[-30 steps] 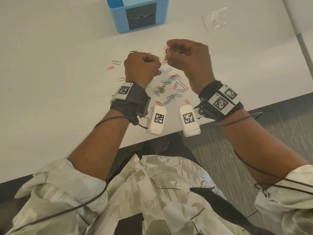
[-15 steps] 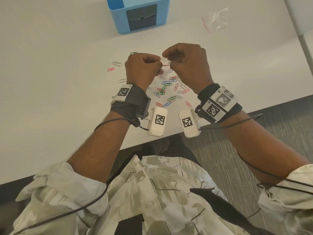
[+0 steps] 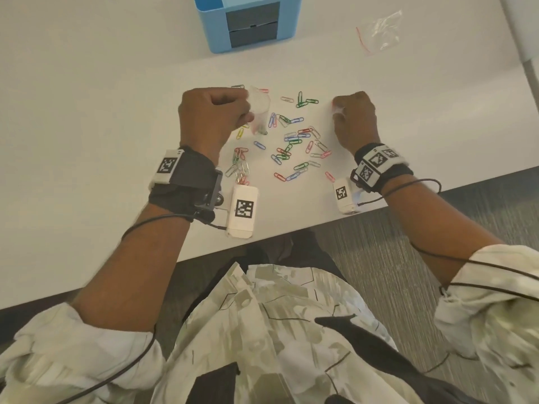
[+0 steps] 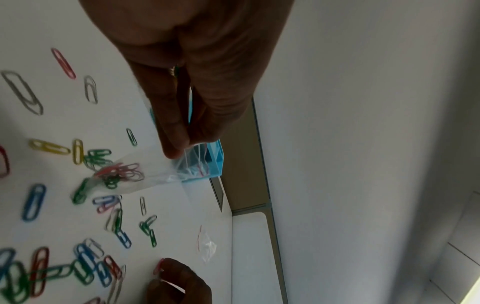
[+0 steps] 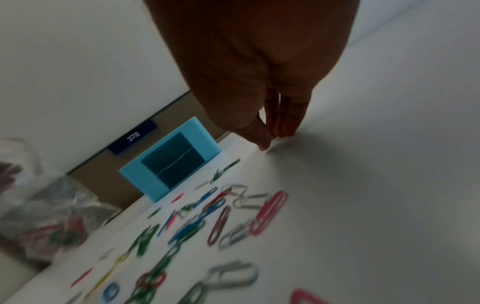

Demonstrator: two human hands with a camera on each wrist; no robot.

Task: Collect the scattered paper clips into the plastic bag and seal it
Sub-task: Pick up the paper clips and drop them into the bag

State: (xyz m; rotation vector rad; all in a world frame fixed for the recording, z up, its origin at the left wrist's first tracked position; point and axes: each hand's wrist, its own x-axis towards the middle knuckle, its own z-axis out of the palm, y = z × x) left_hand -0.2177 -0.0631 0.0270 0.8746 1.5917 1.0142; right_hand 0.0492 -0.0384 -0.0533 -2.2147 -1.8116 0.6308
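Coloured paper clips (image 3: 291, 141) lie scattered over the white table (image 3: 87, 112) between my hands. My left hand (image 3: 246, 110) pinches the top of a small clear plastic bag (image 3: 259, 112), which hangs above the table. In the left wrist view the bag (image 4: 145, 174) holds several red and green clips at its bottom. My right hand (image 3: 337, 109) is down on the table to the right of the pile, fingertips (image 5: 270, 139) drawn together on the surface. They pinch a red paper clip (image 4: 159, 267) there.
A blue desk organiser (image 3: 248, 21) stands at the back of the table. A second clear bag with a red strip (image 3: 379, 33) lies at the back right. The table's front edge (image 3: 291, 231) runs just below my wrists, with grey carpet beyond.
My hands were together above the pile, the right one feeding clips into the bag. Now they have parted: the right hand dropped to the table on the right, while the left keeps the bag.
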